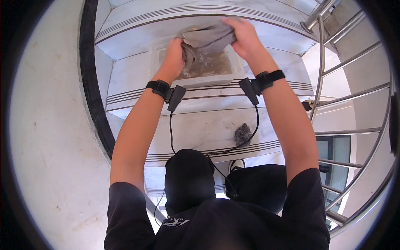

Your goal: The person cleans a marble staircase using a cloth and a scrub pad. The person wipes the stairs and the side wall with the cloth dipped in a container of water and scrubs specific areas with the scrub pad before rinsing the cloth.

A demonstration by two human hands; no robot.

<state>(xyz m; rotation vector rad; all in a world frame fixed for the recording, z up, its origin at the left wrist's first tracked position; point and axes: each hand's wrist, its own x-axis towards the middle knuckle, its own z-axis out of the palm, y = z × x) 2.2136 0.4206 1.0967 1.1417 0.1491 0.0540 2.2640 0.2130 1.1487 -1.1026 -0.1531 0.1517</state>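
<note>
A grey cloth [210,38] is stretched between my two hands above a clear plastic tub [202,80]. Murky brown water [208,66] lies in the tub, which stands on a stair tread. My left hand [175,53] grips the cloth's left end, and a fold of it hangs down beside the fingers toward the water. At the upper right, my right hand [243,35] is closed on the other end, slightly blurred. Both wrists wear black straps with small devices and cables.
White marble-look stairs [191,125] with dark grooved lines run up ahead. A dark grey scouring pad [243,135] rests on the lower tread. A metal railing [354,100] bends along the right, and a pale wall [50,125] with a black skirting stands at the left. Black cables hang from my wrists.
</note>
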